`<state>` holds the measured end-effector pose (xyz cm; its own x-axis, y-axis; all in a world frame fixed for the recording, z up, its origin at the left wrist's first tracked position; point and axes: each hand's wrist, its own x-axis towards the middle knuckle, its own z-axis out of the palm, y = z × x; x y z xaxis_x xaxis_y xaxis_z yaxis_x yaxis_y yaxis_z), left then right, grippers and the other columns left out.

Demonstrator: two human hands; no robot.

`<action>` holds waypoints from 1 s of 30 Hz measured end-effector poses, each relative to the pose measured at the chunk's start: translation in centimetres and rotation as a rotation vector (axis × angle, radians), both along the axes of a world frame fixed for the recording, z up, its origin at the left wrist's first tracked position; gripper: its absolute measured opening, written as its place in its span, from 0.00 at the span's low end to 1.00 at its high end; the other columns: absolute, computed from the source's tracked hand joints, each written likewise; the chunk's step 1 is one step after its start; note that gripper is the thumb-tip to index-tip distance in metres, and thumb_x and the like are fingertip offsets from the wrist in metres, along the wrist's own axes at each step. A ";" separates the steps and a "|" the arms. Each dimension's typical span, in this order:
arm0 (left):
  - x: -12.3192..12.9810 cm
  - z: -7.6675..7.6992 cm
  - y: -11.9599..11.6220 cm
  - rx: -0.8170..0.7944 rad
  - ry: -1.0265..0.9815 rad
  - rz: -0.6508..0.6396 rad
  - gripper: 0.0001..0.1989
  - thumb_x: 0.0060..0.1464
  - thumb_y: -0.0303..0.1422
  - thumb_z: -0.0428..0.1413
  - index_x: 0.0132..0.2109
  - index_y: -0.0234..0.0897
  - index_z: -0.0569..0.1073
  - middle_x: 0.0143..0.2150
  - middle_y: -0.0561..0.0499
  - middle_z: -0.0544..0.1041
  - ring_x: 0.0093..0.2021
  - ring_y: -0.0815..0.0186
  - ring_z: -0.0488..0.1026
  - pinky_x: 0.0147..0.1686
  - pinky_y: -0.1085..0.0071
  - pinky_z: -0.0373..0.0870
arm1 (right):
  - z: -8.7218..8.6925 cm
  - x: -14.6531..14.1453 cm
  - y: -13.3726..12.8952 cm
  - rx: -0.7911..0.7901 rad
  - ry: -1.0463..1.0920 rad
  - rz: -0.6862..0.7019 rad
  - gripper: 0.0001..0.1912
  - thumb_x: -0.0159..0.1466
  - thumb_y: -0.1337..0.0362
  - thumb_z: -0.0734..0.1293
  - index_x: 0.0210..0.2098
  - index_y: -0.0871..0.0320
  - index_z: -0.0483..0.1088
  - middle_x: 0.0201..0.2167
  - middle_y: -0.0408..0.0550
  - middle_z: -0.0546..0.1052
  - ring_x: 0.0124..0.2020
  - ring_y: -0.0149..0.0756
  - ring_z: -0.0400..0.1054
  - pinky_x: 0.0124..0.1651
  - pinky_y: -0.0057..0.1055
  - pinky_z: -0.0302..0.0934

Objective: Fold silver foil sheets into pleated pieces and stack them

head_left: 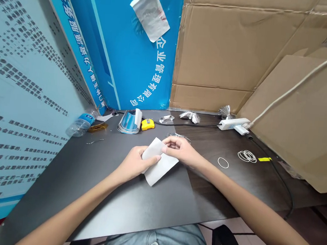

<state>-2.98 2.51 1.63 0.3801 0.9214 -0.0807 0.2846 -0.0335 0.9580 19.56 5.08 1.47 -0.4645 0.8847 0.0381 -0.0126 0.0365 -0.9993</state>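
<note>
A folded piece of white paper (161, 169) is held between my two hands above the desk. My left hand (138, 160) grips its left side, with the thumb pressed on the front face. At the upper right edge, my right hand (179, 150) pinches the paper between thumb and fingers. The paper tilts, with one corner pointing down toward the desk. Just behind my right hand lies a small bundle of thin metal wires (179, 136), partly covered by the fingers.
Along the back are a plastic bottle (83, 123), a rolled glossy sheet (129, 121), a yellow tape measure (147, 124), crumpled foil (191, 117) and a white power strip (233, 123). White rubber bands (247, 156) lie right. Panels and cardboard (216, 47) wall the desk.
</note>
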 end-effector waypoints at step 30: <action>2.2 -1.1 -1.3 -0.057 -0.422 0.296 0.23 0.53 0.45 0.68 0.49 0.31 0.80 0.45 0.44 0.84 0.41 0.59 0.79 0.41 0.68 0.74 | -2.1 -2.4 -2.2 -0.143 0.315 0.031 0.29 0.55 0.53 0.81 0.52 0.53 0.71 0.50 0.49 0.76 0.50 0.37 0.72 0.52 0.31 0.68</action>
<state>-0.79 1.26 0.51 0.1144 0.9930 -0.0300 -0.1376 0.0457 0.9894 17.14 2.92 -0.60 -0.4762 0.8773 0.0607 -0.3199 -0.1084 -0.9412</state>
